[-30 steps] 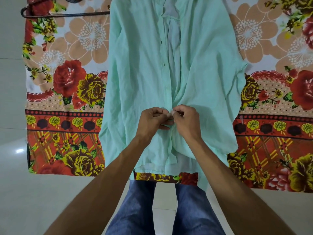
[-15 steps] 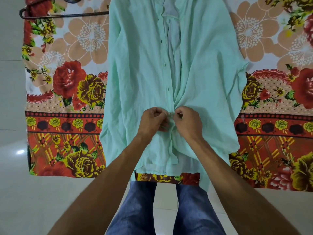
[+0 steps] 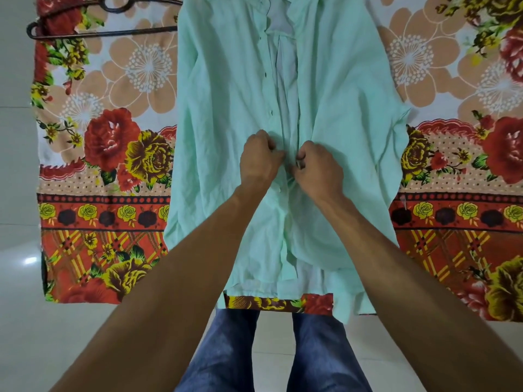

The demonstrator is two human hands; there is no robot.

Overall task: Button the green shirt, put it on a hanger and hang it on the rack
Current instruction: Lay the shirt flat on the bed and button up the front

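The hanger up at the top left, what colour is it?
Dark, near black; the hanger shows in the head view.

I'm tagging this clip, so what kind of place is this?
Probably a room in a home: a green shirt lies on a flowered cloth spread over a glossy tiled floor, with a dark hanger beside it.

No text, label, brand or number can be read here. The green shirt (image 3: 232,108) and the flowered cloth (image 3: 113,154) under it carry no writing.
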